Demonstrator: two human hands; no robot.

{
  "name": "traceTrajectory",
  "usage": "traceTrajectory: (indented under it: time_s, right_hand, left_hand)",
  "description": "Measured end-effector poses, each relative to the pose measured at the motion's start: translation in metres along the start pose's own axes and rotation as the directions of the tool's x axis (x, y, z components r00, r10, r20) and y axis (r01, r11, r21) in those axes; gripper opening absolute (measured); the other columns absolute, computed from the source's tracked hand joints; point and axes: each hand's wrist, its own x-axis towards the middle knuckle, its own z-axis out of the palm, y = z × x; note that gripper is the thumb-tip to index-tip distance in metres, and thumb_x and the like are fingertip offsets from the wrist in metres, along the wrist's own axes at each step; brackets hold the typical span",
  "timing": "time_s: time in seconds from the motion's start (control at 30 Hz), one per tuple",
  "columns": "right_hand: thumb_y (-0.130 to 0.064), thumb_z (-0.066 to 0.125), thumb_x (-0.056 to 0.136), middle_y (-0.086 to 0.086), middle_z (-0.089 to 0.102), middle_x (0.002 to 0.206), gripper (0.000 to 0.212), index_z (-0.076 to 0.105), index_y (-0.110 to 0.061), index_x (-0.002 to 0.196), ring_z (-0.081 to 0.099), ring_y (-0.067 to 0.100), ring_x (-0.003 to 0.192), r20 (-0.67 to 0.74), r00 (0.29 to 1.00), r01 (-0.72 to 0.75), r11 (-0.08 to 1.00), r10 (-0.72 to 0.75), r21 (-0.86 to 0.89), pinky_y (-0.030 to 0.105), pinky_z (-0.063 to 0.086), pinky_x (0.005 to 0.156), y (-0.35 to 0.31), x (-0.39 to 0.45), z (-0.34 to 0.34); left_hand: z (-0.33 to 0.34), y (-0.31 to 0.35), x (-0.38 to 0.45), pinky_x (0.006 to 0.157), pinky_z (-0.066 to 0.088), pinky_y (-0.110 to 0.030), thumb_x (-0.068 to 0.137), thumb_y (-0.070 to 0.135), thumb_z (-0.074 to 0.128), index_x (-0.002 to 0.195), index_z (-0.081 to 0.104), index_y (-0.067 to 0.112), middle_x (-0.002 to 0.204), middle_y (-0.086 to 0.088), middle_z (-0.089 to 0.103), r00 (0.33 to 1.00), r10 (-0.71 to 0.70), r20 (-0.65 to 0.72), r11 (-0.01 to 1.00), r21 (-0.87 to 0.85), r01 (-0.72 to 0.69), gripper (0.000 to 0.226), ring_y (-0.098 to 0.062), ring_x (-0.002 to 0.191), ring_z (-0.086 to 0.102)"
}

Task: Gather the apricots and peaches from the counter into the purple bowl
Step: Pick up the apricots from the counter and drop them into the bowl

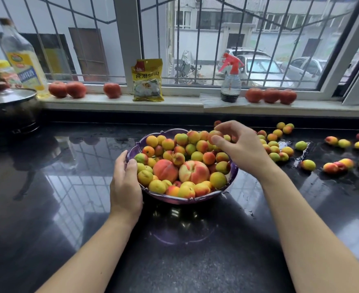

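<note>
A: R hand (236, 144) now?

B: Over the far-right part of the purple bowl (175, 198), thumb and fingers pinching one apricot (214, 136). Set it low on the heap, w/o dropping; the pile is high and round fruit can roll off the rim, I think.

A: L hand (126, 176)?

B: It grips the bowl's left rim, thumb curled over the edge. Good, this holds the bowl steady on the glossy black counter (47, 197).

A: The peaches?

B: Two big peaches (181, 171) lie already in the bowl, near side.

A: And the rest?

B: Many loose apricots (277, 149) lie on the counter, right of the bowl, some just beside it, others well apart. Probably take the nearest first.
</note>
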Motion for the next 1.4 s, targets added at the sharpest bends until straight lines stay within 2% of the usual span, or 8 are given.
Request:
traceTrajectory:
  time_s: [0.13, 0.37, 0.63, 0.8, 0.93, 1.07, 1.27, 1.4]
  right_hand:
    - [-0.034, 0.070, 0.093, -0.009, 0.066, 0.116, 0.030, 0.067, -0.022, 0.120, 0.058, 0.006, 0.109, 0.046, 0.999, -0.012, 0.999, 0.014, -0.045, 0.012, 0.044, 0.082, 0.002, -0.001, 0.009]
    - [-0.021, 0.059, 0.094, -0.003, 0.069, 0.090, 0.011, 0.069, -0.018, 0.094, 0.064, 0.016, 0.090, -0.420, 0.819, -0.305, 0.917, 0.390, 0.258, 0.039, 0.054, 0.085, 0.039, 0.009, 0.007]
    - [-0.045, 0.041, 0.104, 0.008, 0.064, 0.066, 0.054, 0.064, -0.012, 0.069, 0.056, 0.020, 0.061, -0.185, 0.875, -0.404, 0.885, 0.447, 0.230, 0.032, 0.046, 0.055, 0.040, 0.006, 0.017]
    - [-0.045, 0.031, 0.108, 0.014, 0.075, 0.099, 0.054, 0.068, -0.007, 0.112, 0.073, 0.025, 0.083, 0.119, 0.848, -0.504, 0.715, 0.517, 0.485, 0.032, 0.056, 0.064, 0.034, 0.008, 0.023]
    - [-0.014, 0.047, 0.101, 0.012, 0.062, 0.132, 0.034, 0.059, -0.012, 0.132, 0.065, 0.028, 0.110, -0.215, 0.924, -0.342, 0.934, 0.315, -0.103, 0.038, 0.054, 0.088, 0.054, 0.022, 0.035]
    - [-0.025, 0.051, 0.099, 0.004, 0.016, 0.166, 0.068, 0.019, -0.025, 0.159, 0.040, 0.038, 0.140, 0.069, 0.946, -0.208, 0.758, 0.316, -0.618, 0.049, 0.040, 0.106, 0.072, 0.052, 0.045]
    - [-0.008, 0.059, 0.094, 0.019, 0.045, 0.132, 0.034, 0.049, -0.007, 0.127, 0.064, 0.044, 0.096, -0.096, 0.978, -0.191, 0.620, 0.183, -0.761, 0.039, 0.044, 0.065, 0.077, 0.054, 0.054]
    - [-0.011, 0.057, 0.095, 0.017, 0.042, 0.128, 0.016, 0.055, -0.005, 0.110, 0.060, 0.044, 0.096, -0.137, 0.967, -0.247, 0.653, 0.215, -0.716, 0.041, 0.043, 0.068, 0.086, 0.053, 0.043]
  left_hand:
    - [0.000, -0.001, 0.000, 0.113, 0.050, -0.044, 0.093, 0.055, 0.042, 0.151, 0.052, 0.033, 0.124, 0.025, 0.064, 1.000, -0.004, 0.008, 1.000, -0.005, 0.004, 0.062, -0.009, 0.124, 0.063]
    - [-0.001, -0.002, 0.001, 0.108, 0.052, -0.039, 0.092, 0.040, 0.044, 0.154, 0.050, 0.032, 0.128, 0.020, 0.064, 1.000, 0.000, 0.019, 1.000, -0.006, 0.000, 0.062, -0.014, 0.127, 0.061]
    - [0.000, -0.003, -0.001, 0.107, 0.054, -0.047, 0.091, 0.040, 0.038, 0.156, 0.047, 0.040, 0.126, 0.011, 0.067, 0.998, 0.053, -0.042, 0.999, 0.008, -0.052, 0.065, -0.007, 0.115, 0.064]
    - [-0.006, -0.003, 0.007, 0.118, 0.048, -0.043, 0.090, 0.044, 0.047, 0.151, 0.055, 0.028, 0.135, 0.010, 0.064, 0.985, -0.058, -0.164, 0.967, -0.253, 0.015, 0.063, -0.012, 0.128, 0.063]
    - [-0.010, -0.011, 0.016, 0.122, 0.044, -0.051, 0.079, 0.062, 0.060, 0.139, 0.065, 0.026, 0.148, -0.009, 0.065, 0.974, -0.143, -0.175, 0.918, -0.390, 0.064, 0.070, -0.023, 0.137, 0.062]
    - [-0.011, -0.020, 0.021, 0.121, 0.044, -0.056, 0.085, 0.065, 0.057, 0.140, 0.068, 0.023, 0.145, -0.010, 0.066, 0.977, -0.129, -0.170, 0.938, -0.339, 0.065, 0.070, -0.028, 0.137, 0.062]
    - [-0.010, -0.015, 0.018, 0.119, 0.046, -0.053, 0.084, 0.066, 0.053, 0.140, 0.067, 0.027, 0.143, -0.003, 0.066, 0.977, -0.104, -0.185, 0.954, -0.297, 0.045, 0.070, -0.023, 0.135, 0.062]
    - [-0.010, -0.016, 0.019, 0.119, 0.046, -0.054, 0.082, 0.068, 0.052, 0.143, 0.064, 0.028, 0.144, -0.003, 0.065, 0.982, -0.078, -0.173, 0.958, -0.286, 0.025, 0.074, -0.023, 0.135, 0.062]
